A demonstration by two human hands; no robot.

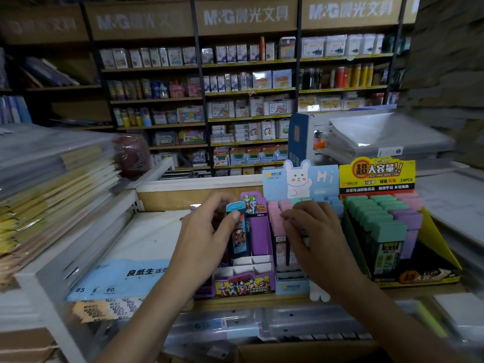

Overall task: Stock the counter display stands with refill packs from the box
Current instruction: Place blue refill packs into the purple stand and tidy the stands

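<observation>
1. My left hand pinches a blue refill pack between thumb and fingertips; a narrow grip near the cap end; the pack stands nearly upright, tilted a little, its print too blurred to read.
2. The pack sits over the back rows of the purple display stand; whether its lower end touches a slot, I cannot tell; the stand's header card reads "SUPER POWER"; white dividers show in the front rows.
3. My right hand lies back-up over the rabbit display stand, fingers bent, tips on the tops of the pink packs; whether they grip one or only rest there, I cannot tell.
4. The rabbit stand's card shows a white rabbit and "Hi"; it stands just beside the purple stand, on its right.
5. Further right, touching or nearly so: the yellow display stand; header reads "1=10", "超大容量!!", "24PCS"; green packs fill its left rows, lilac packs its right.
6. Left of the stands, a wrapped paper pack lies flat; label reads "良纸生活", with "85", "5", "60".
7. Behind the counter, stocked shelves under brown signs reading "M&G 晨光文具".
</observation>
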